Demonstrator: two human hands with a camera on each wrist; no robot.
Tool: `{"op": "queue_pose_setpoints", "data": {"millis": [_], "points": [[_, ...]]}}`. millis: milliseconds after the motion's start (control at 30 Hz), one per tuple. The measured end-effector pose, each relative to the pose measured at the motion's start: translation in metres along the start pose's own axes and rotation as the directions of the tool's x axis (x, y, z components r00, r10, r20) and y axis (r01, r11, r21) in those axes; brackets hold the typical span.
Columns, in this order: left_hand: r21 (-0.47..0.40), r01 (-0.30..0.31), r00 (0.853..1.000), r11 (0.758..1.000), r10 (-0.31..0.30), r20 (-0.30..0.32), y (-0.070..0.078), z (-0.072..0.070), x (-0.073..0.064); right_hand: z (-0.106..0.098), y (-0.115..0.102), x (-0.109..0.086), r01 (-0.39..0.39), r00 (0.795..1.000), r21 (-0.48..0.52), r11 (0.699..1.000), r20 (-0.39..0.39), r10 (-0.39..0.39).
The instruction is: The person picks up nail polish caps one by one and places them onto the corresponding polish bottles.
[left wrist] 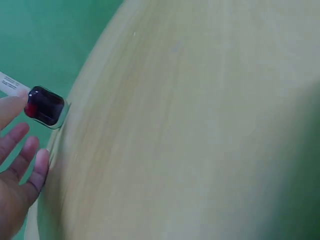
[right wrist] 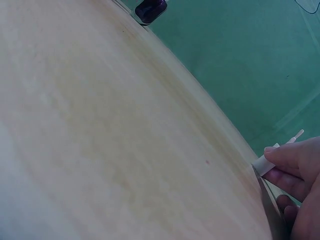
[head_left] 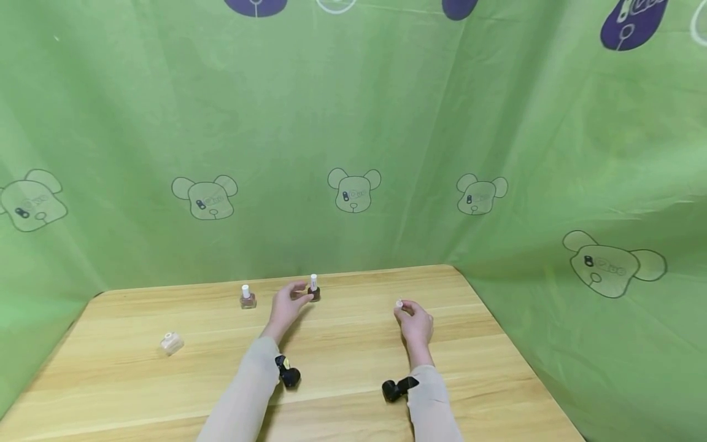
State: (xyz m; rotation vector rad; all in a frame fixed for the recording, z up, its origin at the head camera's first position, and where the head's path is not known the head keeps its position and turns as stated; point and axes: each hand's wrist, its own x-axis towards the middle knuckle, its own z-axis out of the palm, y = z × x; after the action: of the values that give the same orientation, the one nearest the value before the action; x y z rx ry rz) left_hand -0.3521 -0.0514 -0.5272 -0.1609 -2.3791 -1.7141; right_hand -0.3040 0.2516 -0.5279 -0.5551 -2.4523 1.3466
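A nail polish bottle (head_left: 314,294) of dark polish with a tall white cap stands upright near the table's back edge. My left hand (head_left: 285,306) is just left of it, fingers loosely bent and spread. In the left wrist view its thumb overlaps the shoulder of the dark bottle (left wrist: 46,106); contact is hard to tell. Farther right, my right hand (head_left: 417,325) pinches a white nail polish cap (right wrist: 262,163) between thumb and forefinger. A small brush (right wrist: 298,134) sticks out from the cap; the head view hides it.
To the left, a mauve nail polish bottle (head_left: 248,301) with a white cap stands upright. A clear, pale small bottle (head_left: 172,344) is nearer the table's left side. A green curtain (head_left: 353,245) hangs behind the wooden table (head_left: 353,368) and along its sides.
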Motion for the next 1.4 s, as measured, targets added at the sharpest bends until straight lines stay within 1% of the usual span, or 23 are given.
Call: {"op": "queue_pose_setpoints", "data": {"millis": [200, 467, 733, 933, 1067, 1167, 1267, 1400], "points": [[-0.033, 0.009, 1.000, 0.999, -0.010, -0.011, 0.005, -0.008, -0.013, 0.000, 0.000, 0.000, -0.009, 1.000, 0.013, 1.000, 0.008, 0.009], [-0.054, -0.004, 0.999, 0.999, 0.001, -0.052, 0.010, -0.015, -0.030, -0.002, -0.001, -0.001, -0.013, 1.000, 0.023, 1.000, 0.026, 0.013], [-0.068, 0.043, 0.994, 0.997, -0.049, -0.095, 0.016, -0.028, -0.045, -0.002, -0.001, -0.001, -0.020, 0.999, 0.027, 0.999, 0.032, 0.019], [-0.089, 0.078, 0.983, 0.993, -0.092, -0.158, 0.022, -0.041, -0.059, -0.002, 0.000, 0.000, -0.016, 0.999, 0.040, 0.999, 0.035, 0.015], [-0.100, 0.099, 0.974, 0.990, -0.117, -0.194, 0.023, -0.050, -0.070, -0.003, 0.000, 0.000, -0.007, 0.999, 0.054, 0.998, 0.035, 0.005], [-0.090, 0.097, 0.970, 0.991, -0.114, -0.216, 0.025, -0.057, -0.078, -0.002, 0.000, -0.001, 0.000, 0.999, 0.060, 0.998, 0.034, -0.002], [-0.074, 0.084, 0.965, 0.994, -0.100, -0.244, 0.024, -0.064, -0.082, -0.003, -0.001, 0.000, -0.003, 0.999, 0.069, 0.998, 0.040, 0.001], [-0.067, 0.078, 0.951, 0.995, -0.095, -0.295, 0.025, -0.073, -0.086, -0.003, 0.000, 0.001, -0.012, 0.999, 0.082, 0.997, 0.053, 0.007]]}}
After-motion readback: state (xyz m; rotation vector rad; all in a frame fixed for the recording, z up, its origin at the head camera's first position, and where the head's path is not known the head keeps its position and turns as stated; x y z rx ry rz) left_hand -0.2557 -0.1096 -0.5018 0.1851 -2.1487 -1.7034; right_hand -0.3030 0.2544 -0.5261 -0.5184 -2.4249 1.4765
